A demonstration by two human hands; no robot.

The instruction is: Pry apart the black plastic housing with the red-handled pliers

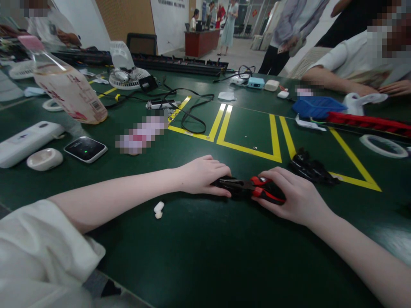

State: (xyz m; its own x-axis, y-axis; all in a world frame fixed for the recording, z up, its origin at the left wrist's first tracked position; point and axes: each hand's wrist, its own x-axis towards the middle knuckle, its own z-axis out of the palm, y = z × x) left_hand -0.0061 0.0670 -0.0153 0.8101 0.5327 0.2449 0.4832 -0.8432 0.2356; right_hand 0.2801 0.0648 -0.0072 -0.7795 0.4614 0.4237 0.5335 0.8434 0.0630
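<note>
My right hand [297,194] is closed round the red and black handles of a pair of pliers [268,196], whose jaws point left. At the jaws, my left hand [205,175] is closed with thumb and fingers round something black; whether this is a separate part or the plier tip I cannot tell. Both hands are low over the green tabletop [205,256]. Beyond my right hand lies a bundle of shiny black pieces [311,167]. A small white earbud-like piece [159,208] rests below my left forearm.
On the left are a tilted drink bottle [69,87], a white power bank [28,143], an earbud case [45,159] and a small black-screened device [85,149]. A white fan [123,64], cables, a blue tray [319,107] and a tape ring [383,146] lie farther off. People sit opposite.
</note>
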